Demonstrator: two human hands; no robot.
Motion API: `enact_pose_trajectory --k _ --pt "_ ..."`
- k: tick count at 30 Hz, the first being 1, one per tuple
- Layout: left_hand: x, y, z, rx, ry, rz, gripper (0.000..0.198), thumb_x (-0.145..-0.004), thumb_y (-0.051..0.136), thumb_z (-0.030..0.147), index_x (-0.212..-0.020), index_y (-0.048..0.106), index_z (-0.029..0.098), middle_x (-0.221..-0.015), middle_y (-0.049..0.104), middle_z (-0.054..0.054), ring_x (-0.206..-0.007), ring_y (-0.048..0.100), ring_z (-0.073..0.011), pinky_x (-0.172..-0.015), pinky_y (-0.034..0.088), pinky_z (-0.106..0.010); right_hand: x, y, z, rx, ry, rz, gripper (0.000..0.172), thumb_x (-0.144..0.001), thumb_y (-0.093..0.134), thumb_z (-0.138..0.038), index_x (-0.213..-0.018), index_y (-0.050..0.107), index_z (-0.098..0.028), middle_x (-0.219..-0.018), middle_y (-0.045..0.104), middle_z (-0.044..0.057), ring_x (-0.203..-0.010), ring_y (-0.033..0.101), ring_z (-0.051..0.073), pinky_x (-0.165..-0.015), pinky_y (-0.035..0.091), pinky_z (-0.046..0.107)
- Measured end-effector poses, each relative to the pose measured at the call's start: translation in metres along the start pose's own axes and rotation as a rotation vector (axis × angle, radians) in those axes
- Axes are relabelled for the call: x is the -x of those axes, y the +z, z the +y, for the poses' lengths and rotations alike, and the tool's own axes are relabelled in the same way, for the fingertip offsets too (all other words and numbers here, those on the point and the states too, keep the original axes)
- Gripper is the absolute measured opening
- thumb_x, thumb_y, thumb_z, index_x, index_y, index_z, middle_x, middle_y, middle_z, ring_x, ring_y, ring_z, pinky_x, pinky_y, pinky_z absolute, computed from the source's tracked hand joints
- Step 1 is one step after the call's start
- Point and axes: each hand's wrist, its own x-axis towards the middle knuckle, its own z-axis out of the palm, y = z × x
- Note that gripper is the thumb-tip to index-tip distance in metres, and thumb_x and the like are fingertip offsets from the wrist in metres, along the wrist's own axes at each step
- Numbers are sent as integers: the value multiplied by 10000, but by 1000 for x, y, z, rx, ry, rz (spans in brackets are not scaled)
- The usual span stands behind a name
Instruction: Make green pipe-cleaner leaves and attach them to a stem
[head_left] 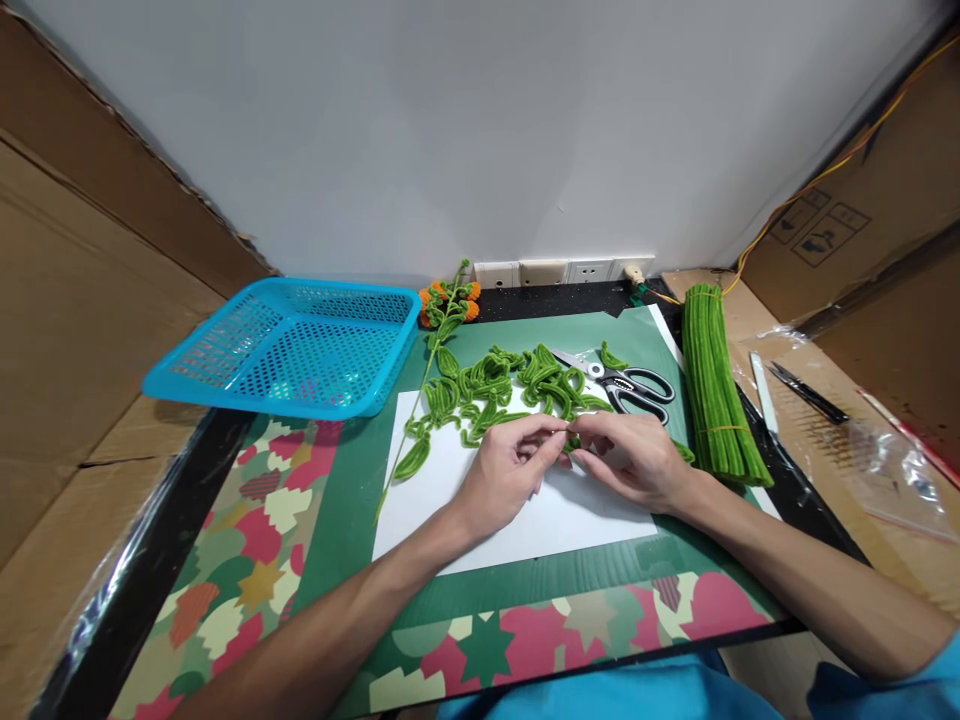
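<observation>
My left hand [510, 467] and my right hand [634, 460] meet over a white sheet of paper [480, 500], fingertips pinched together on a small green pipe-cleaner piece [571, 442] that is mostly hidden between them. Just beyond my hands lies a heap of bent green pipe-cleaner loops [510, 385]. A long green stem with leaves and orange blossoms [442, 330] lies to the left of the heap.
A blue perforated plastic basket [292, 350] stands at the back left. Black-handled scissors [634, 385] lie right of the heap, and a bundle of straight green pipe cleaners [712, 390] beside them. Cardboard walls stand on both sides, and a black tool [806, 392] lies on plastic at the right.
</observation>
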Motion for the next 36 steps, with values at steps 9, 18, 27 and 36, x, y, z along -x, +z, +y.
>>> enact_pose_trajectory --k 9,18,27,36 --pt "1 0 0 -2 5 -10 315 -1047 647 411 -1142 765 135 -732 637 18 -525 516 -80 -523 422 -215 0 1 1 5 -9 -9 154 -1052 625 -177 -1205 609 -173 -845 729 33 -635 648 140 -597 496 269" --pt "1 0 4 -30 9 -22 350 -1076 597 431 -1121 771 131 -608 540 51 -527 505 -98 -546 409 -228 3 2 2 -5 2 -23 201 -1051 560 -118 -1234 613 -182 -847 719 35 -663 639 147 -604 488 270" --pt "2 1 4 -53 -10 -27 398 -1071 593 489 -1115 775 137 -585 535 51 -523 491 -108 -551 406 -234 -1 -1 -1 -7 -9 -45 169 -1062 560 -162 -1217 624 -177 -779 675 8 -618 600 143 -579 458 268" --pt "2 0 5 -85 9 -37 375 -1080 580 450 -1097 785 137 -628 564 41 -543 501 -102 -601 441 -238 -1 -2 -1 -15 -13 -67 130 -1073 548 -166 -1172 632 -165 -789 677 20 -620 580 140 -572 446 269"
